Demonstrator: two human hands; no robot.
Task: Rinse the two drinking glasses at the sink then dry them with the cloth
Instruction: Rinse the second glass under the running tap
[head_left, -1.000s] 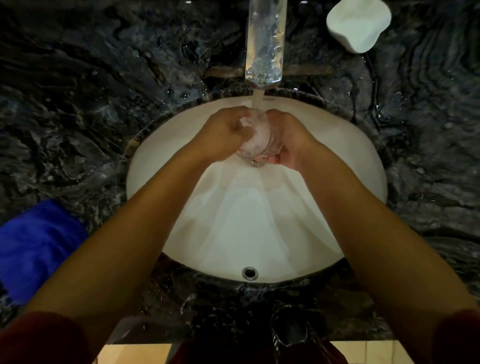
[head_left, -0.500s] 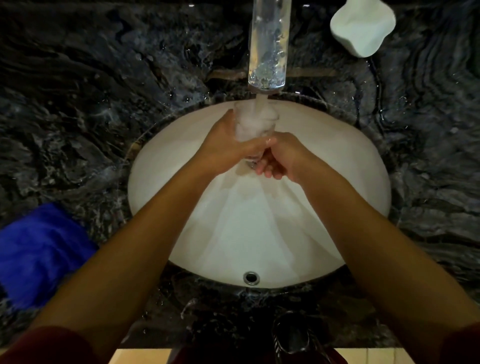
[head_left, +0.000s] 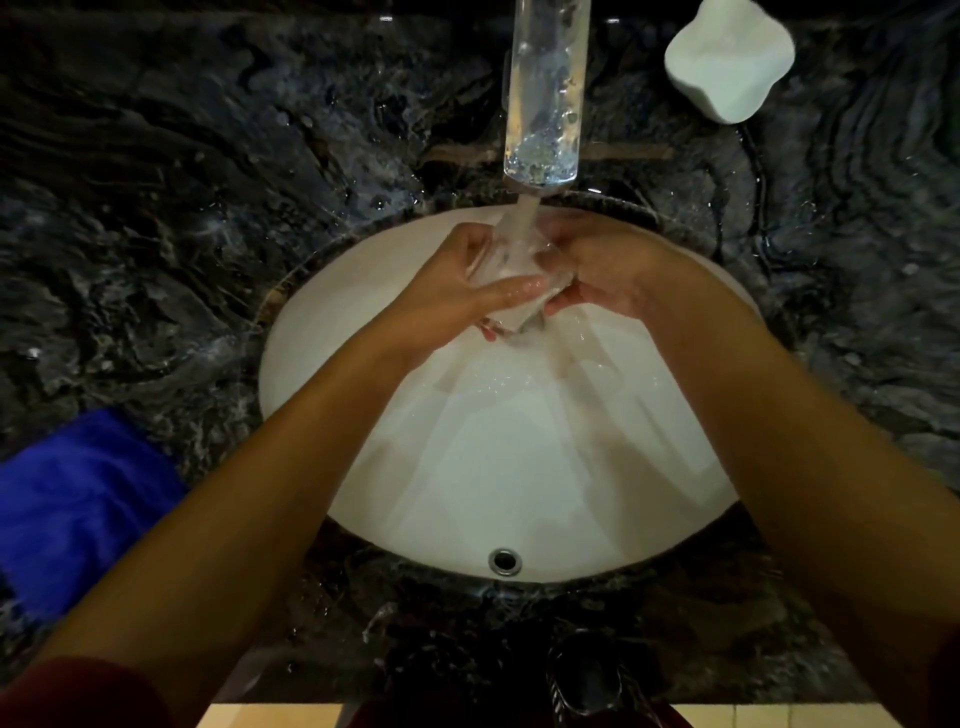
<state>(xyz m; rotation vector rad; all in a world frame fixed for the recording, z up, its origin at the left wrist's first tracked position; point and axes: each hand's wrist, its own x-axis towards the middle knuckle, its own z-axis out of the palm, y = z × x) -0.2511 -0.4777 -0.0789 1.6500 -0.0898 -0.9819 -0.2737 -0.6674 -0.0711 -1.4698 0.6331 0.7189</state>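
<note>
Drinking glass (head_left: 511, 280): clear, tilted, held over the white sink basin (head_left: 519, 467) directly under the water stream from the tap (head_left: 545, 98). Left hand (head_left: 457, 291): wrapped round the glass from the left, thumb laid across its near side, fingertips showing beneath its lower end. Right hand (head_left: 597, 270): fingers curled against the glass's right side, gripping it. Blue cloth (head_left: 78, 499): on the dark marble counter (head_left: 208, 182), left of the basin, well apart from the glass. White object (head_left: 727, 57): counter, far right.
</note>
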